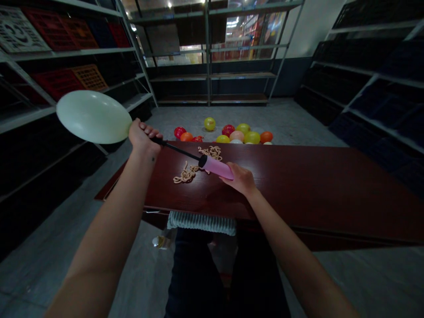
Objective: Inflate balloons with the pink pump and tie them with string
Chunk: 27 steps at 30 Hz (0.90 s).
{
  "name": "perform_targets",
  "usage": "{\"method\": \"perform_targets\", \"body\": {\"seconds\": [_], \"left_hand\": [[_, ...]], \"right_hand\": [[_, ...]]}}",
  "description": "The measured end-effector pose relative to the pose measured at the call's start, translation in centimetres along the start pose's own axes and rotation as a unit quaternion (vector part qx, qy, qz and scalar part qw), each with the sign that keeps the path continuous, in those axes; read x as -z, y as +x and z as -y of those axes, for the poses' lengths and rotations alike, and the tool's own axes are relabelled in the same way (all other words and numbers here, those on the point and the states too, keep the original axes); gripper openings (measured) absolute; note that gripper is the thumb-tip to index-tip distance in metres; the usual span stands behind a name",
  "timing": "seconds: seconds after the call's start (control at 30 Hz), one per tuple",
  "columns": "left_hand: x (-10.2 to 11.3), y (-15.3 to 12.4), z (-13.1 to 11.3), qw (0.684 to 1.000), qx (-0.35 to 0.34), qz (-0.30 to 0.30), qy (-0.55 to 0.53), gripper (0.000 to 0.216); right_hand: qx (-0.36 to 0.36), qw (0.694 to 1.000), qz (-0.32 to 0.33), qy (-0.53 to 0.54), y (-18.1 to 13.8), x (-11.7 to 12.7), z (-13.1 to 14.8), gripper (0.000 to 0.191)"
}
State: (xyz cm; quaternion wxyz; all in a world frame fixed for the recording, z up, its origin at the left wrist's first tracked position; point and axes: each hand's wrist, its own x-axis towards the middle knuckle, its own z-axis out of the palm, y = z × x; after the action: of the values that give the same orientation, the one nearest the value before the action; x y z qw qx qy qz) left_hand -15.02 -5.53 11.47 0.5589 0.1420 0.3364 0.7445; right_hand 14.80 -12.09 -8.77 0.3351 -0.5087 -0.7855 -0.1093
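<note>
Two hands work a pump [217, 167] over the desk's [298, 185] near edge: the left hand [143, 137] pinches the balloon [93, 117] onto the nozzle to seal it, the right hand [241, 179] grips the barrel.

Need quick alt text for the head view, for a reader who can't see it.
The left hand pinches a pale green balloon onto a pink hand pump gripped by the right hand over a dark red table. Uninflated balloons lie on it; inflated ones sit on the floor beyond.
</note>
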Motion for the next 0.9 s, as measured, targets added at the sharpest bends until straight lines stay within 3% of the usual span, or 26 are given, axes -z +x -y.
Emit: {"method": "perform_targets", "body": {"seconds": [0.17, 0.33, 0.5, 0.63, 0.73, 0.9], "left_hand": [[-2.6, -0.1, 2.5, 0.999, -0.047, 0.003, 0.000, 0.049], [-6.3, -1.9, 5.1, 0.993, -0.113, -0.003, 0.019, 0.058], [-8.5, -3.5, 9.4, 0.990, -0.120, 0.068, 0.019, 0.052], [-7.8, -4.1, 14.2, 0.989, -0.100, 0.103, 0.034, 0.053], [-6.4, -4.0, 16.8, 0.994, -0.078, 0.059, 0.057, 0.054], [-3.3, -2.8, 16.4, 0.998, -0.041, -0.027, 0.048, 0.044]], "right_hand": [[-0.035, 0.999, -0.017, 0.003, -0.5, -0.2, -0.7, 0.043], [-0.090, 0.996, -0.030, 0.005, -0.5, -0.2, -1.1, 0.040], [-0.127, 0.990, -0.061, 0.014, -0.3, -0.1, -1.2, 0.040], [-0.143, 0.987, -0.073, 0.006, -0.4, 0.0, -1.3, 0.042], [-0.125, 0.990, -0.067, 0.002, -0.4, 0.1, -1.2, 0.038], [-0.068, 0.997, -0.036, -0.009, -0.3, 0.2, -0.5, 0.035]]}}
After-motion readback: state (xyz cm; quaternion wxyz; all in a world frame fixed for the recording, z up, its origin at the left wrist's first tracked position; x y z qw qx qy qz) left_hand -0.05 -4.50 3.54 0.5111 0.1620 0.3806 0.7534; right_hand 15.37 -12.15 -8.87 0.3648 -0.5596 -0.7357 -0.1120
